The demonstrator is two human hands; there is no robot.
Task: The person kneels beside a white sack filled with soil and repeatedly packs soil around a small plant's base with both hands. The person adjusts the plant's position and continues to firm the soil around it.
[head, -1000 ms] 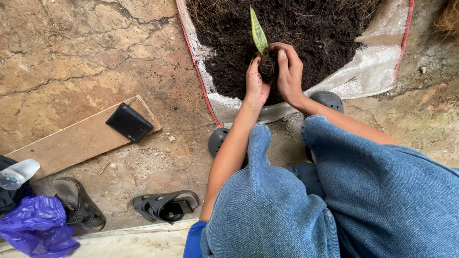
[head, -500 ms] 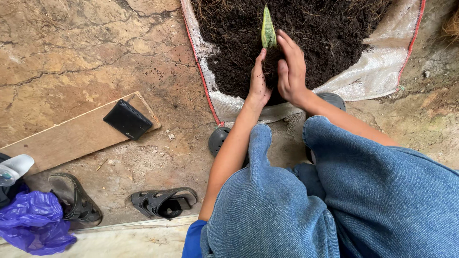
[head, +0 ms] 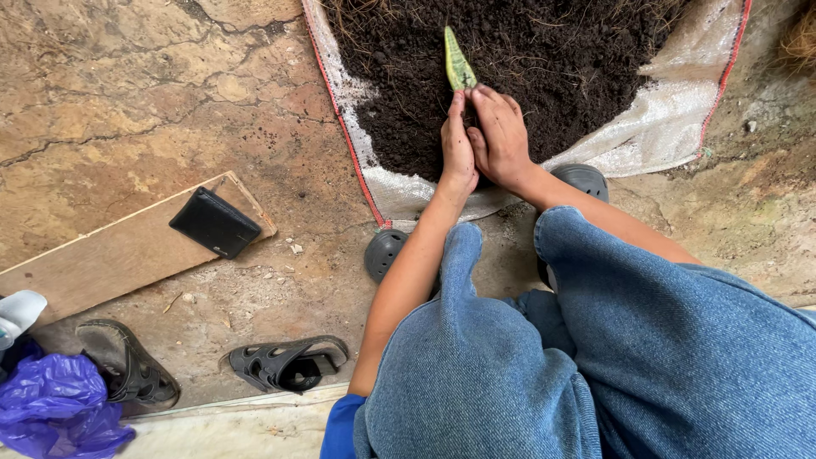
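Note:
A pointed green leaf cutting with yellow edges (head: 458, 64) stands upright at the near edge of a heap of dark soil (head: 552, 51). My left hand (head: 457, 144) and my right hand (head: 501, 136) are cupped side by side around its base, fingers pressed together against the soil. What lies between my palms is hidden. The soil rests on a white woven sheet with a red border (head: 671, 127) spread over the stone floor.
My knees in blue jeans (head: 527, 357) fill the foreground, with grey clogs (head: 387, 252) on my feet. A wooden board (head: 110, 255) carrying a black wallet (head: 215, 223) lies at left. Two dark sandals (head: 289, 364) and a purple plastic bag (head: 55, 406) sit at lower left.
Both hands have moved closer together and lower around the base of the leaf cutting, which now stands straighter in the soil. The view has shifted slightly.

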